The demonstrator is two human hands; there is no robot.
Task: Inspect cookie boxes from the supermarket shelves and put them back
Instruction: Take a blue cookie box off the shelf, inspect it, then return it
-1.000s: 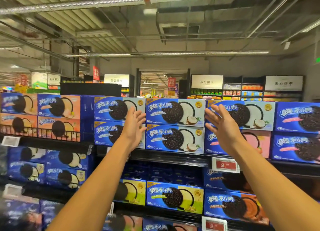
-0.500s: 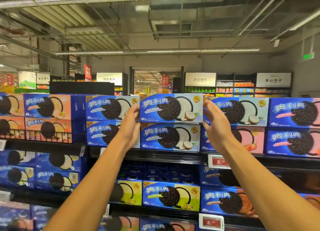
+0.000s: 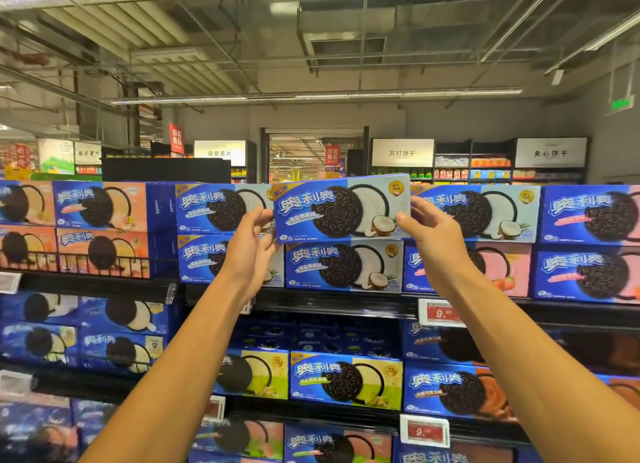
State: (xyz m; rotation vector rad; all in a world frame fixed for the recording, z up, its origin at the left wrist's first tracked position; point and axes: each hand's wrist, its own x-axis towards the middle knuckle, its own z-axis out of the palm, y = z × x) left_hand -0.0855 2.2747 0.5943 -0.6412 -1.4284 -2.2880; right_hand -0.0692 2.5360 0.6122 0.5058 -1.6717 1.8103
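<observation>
head view: one coconut cookie box (image 3: 341, 208) was tilted, raised off the top shelf (image 3: 332, 299) stack, gripped at its ends by the left hand (image 3: 251, 244) and right hand (image 3: 431, 234). half a second earlier it sat level, hands just closing.

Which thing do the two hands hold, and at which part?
The coconut cookie box, held by its two short ends: left hand at its left end, right hand at its right end.

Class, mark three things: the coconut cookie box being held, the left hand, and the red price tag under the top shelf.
Held coconut cookie box (image 3: 341, 208), head view: cookie picture on its front.
Left hand (image 3: 251, 240), head view: back of hand.
Red price tag (image 3: 439, 313), head view: red panel.
</observation>
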